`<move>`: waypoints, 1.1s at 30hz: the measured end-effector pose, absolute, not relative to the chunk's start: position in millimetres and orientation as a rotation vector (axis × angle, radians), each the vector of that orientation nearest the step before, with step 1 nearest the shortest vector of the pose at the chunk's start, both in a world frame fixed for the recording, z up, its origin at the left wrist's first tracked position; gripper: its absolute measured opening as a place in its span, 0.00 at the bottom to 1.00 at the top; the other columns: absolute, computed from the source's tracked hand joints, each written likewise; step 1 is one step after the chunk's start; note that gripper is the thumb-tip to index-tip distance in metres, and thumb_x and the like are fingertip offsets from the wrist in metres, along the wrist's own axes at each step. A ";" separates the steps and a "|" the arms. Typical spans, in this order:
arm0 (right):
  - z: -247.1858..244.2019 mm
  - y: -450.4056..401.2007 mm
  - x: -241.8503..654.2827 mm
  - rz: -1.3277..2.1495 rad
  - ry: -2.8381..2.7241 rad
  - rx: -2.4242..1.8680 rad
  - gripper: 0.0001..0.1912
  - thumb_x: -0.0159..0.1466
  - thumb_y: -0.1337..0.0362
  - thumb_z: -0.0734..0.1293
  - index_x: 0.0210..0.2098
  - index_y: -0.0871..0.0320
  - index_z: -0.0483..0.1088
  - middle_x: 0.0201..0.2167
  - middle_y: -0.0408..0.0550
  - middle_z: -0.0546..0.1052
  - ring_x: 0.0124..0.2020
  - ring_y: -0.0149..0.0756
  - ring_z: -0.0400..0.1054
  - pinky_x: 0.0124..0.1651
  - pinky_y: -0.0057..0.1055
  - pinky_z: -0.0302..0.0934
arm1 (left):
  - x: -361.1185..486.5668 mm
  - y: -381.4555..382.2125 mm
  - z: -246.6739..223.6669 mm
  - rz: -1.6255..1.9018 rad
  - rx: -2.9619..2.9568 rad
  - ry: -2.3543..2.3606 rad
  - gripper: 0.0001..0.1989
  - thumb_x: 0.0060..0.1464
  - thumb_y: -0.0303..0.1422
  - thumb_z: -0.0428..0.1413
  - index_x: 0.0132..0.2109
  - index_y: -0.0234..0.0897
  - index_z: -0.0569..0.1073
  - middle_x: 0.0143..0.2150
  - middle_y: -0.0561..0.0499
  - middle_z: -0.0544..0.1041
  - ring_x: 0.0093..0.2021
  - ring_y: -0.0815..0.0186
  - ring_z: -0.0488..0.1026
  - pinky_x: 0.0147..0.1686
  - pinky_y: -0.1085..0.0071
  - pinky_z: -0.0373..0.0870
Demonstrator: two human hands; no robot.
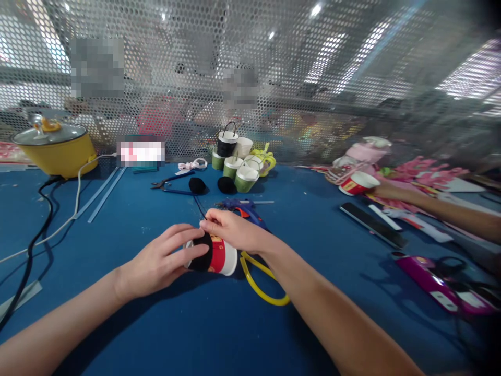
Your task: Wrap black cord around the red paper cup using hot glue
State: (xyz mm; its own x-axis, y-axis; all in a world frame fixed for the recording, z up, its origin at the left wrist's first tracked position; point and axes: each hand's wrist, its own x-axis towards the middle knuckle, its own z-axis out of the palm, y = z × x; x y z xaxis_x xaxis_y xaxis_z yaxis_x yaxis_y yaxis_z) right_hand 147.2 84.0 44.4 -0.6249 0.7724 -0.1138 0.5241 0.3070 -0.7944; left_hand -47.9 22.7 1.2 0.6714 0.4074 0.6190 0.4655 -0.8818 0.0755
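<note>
Blue work surface (156,324) here, kinda scuffed with little specks. Behind it there's a gray metal screen (195,52) punched full of small holes, and you can see bright ceiling lights (315,10) through it, plus blurry colorful stuff I can't make out.

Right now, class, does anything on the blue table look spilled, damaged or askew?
No spill or damage stands out. The red-and-white cup lies on its side, unlike the upright cup with the black handle, but the left hand steadies it, so that seems intentional rather than a mishap.
</note>
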 end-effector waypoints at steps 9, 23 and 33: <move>37.3 83.2 143.6 1.071 -2.275 -1.277 0.11 0.64 0.59 0.57 0.27 0.56 0.58 0.24 0.40 0.64 0.28 0.31 0.58 0.31 0.29 0.51 | -48.9 24.0 -8.2 -0.971 -2.892 -1.075 0.22 0.55 0.21 0.49 0.55 0.40 0.58 0.55 0.38 0.64 0.55 0.54 0.67 0.48 0.56 0.72; 34.1 58.7 129.8 0.666 -2.300 -1.267 0.12 0.65 0.63 0.56 0.25 0.54 0.50 0.26 0.42 0.62 0.27 0.32 0.56 0.31 0.32 0.50 | -41.6 26.0 5.9 -1.545 -3.167 -2.277 0.25 0.49 0.45 0.57 0.49 0.35 0.61 0.39 0.48 0.72 0.35 0.63 0.72 0.35 0.63 0.71; 37.2 63.2 132.6 0.887 -2.188 -1.132 0.11 0.64 0.60 0.57 0.26 0.56 0.57 0.26 0.42 0.65 0.29 0.31 0.59 0.33 0.30 0.54 | -44.0 23.2 9.9 -1.591 -3.194 -2.112 0.22 0.47 0.41 0.59 0.46 0.36 0.63 0.41 0.48 0.73 0.40 0.61 0.73 0.42 0.61 0.71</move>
